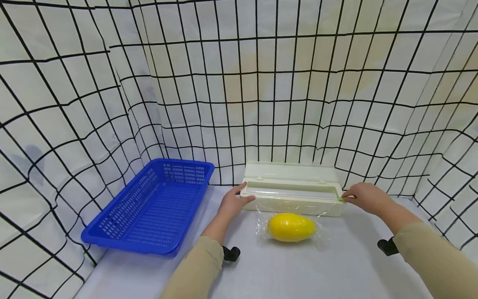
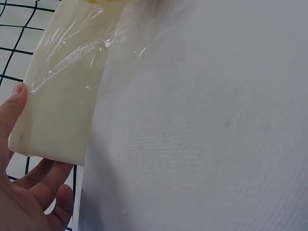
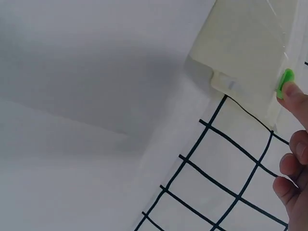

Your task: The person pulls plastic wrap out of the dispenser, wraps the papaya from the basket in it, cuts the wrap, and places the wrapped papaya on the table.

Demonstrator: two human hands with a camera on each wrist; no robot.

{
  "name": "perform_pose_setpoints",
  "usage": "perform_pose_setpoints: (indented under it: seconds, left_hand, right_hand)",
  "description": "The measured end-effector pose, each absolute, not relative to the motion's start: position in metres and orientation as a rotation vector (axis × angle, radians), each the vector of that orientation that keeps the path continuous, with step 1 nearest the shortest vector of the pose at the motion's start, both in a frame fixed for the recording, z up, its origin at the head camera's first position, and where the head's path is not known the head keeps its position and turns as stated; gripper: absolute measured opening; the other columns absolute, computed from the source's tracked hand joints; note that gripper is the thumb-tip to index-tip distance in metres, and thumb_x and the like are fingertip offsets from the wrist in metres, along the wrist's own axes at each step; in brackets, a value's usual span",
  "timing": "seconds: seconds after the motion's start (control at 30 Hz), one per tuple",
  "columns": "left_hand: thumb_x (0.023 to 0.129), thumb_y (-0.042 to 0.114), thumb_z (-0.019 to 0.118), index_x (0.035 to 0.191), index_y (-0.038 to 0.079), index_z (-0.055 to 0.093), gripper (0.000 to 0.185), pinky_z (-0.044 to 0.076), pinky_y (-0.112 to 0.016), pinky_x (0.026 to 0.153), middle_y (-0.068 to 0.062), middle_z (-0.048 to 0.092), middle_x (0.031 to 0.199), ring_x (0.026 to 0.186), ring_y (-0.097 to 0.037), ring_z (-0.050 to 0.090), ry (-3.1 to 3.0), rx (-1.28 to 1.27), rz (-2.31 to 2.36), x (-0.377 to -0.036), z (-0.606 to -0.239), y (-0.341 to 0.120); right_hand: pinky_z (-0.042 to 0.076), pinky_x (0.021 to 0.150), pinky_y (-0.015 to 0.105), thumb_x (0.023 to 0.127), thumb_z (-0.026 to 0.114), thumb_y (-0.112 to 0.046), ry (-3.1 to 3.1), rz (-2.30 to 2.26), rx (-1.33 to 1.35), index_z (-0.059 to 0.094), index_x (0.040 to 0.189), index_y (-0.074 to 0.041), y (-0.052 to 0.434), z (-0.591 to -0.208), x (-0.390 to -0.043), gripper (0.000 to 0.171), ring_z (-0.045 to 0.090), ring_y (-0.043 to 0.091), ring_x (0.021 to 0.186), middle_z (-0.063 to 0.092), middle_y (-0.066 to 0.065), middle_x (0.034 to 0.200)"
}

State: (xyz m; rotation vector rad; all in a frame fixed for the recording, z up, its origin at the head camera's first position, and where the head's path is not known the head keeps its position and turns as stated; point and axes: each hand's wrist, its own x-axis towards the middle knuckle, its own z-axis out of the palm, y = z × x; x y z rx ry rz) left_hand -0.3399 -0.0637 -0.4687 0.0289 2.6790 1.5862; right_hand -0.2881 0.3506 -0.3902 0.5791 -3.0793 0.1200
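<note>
A cream cling film dispenser [image 1: 291, 206] lies lengthwise with its lid [image 1: 291, 171] raised at the back and a roll of film [image 1: 291, 193] inside. My left hand [image 1: 231, 204] grips its left end, thumb on the front edge and fingers around the end [image 2: 48, 130]. At the right end, my right hand [image 1: 367, 199] pinches a small green slider [image 3: 286, 82] on the front rim. Clear film [image 1: 261, 222] hangs over the front face and reaches a smooth yellow oval fruit [image 1: 291, 227] on the table. How far it wraps the fruit is hard to tell.
To the left is a blue perforated plastic basket [image 1: 179, 207]. A white cloth [image 1: 328, 265] covers the table. Black wire grid panels [image 1: 276, 99] backed with white sheeting enclose the back and both sides, close behind the dispenser lid.
</note>
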Motion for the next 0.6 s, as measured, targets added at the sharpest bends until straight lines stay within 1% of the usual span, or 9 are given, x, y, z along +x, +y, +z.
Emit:
perform_pose_setpoints:
  seconds: [0.1, 0.2, 0.33, 0.43, 0.6]
  left_hand:
    - [0.083, 0.044, 0.079, 0.147, 0.030, 0.048, 0.073, 0.043, -0.051, 0.103, -0.014, 0.051, 0.143, 0.128, -0.034, 0.049, 2.684, 0.029, 1.595, -0.340, -0.467, -0.064]
    - [0.084, 0.044, 0.078, 0.148, 0.029, 0.047, 0.073, 0.042, -0.051, 0.104, -0.014, 0.050, 0.145, 0.130, -0.034, 0.048, 2.673, 0.040, 1.597, -0.339, -0.466, -0.063]
    - [0.085, 0.043, 0.077, 0.149, 0.027, 0.046, 0.073, 0.039, -0.053, 0.106, -0.015, 0.049, 0.145, 0.133, -0.036, 0.045, 2.669, 0.041, 1.600, -0.337, -0.467, -0.062]
    - [0.085, 0.042, 0.077, 0.150, 0.028, 0.046, 0.073, 0.036, -0.055, 0.108, -0.015, 0.048, 0.147, 0.135, -0.036, 0.042, 2.668, 0.044, 1.609, -0.336, -0.467, -0.061]
    - [0.087, 0.044, 0.075, 0.151, 0.029, 0.043, 0.073, 0.034, -0.054, 0.110, -0.013, 0.044, 0.151, 0.139, -0.036, 0.039, 2.662, 0.065, 1.610, -0.335, -0.469, -0.059]
  right_hand:
    - [0.054, 0.071, 0.041, 0.091, 0.071, -0.019, -3.081, 0.168, 0.550, 0.078, 0.105, -0.009, 0.353, -0.391, -0.286, 0.018, 0.066, 0.021, 0.084, 0.072, 0.003, 0.094]
    - [0.051, 0.066, 0.037, 0.092, 0.070, -0.020, -3.093, 0.246, 0.466, 0.077, 0.108, -0.009, 0.355, -0.395, -0.283, 0.021, 0.061, 0.018, 0.078, 0.069, 0.002, 0.091]
    - [0.044, 0.059, 0.033, 0.095, 0.067, -0.025, -3.105, 0.406, 0.333, 0.073, 0.117, -0.007, 0.356, -0.403, -0.276, 0.029, 0.052, 0.017, 0.071, 0.061, 0.001, 0.083]
    - [0.040, 0.056, 0.031, 0.096, 0.065, -0.028, -3.056, 0.472, 0.293, 0.070, 0.122, -0.005, 0.355, -0.409, -0.273, 0.034, 0.048, 0.017, 0.071, 0.056, 0.002, 0.083]
    - [0.041, 0.056, 0.031, 0.097, 0.063, -0.028, -2.921, 0.499, 0.240, 0.069, 0.122, -0.006, 0.349, -0.414, -0.268, 0.034, 0.050, 0.020, 0.077, 0.061, 0.007, 0.099]
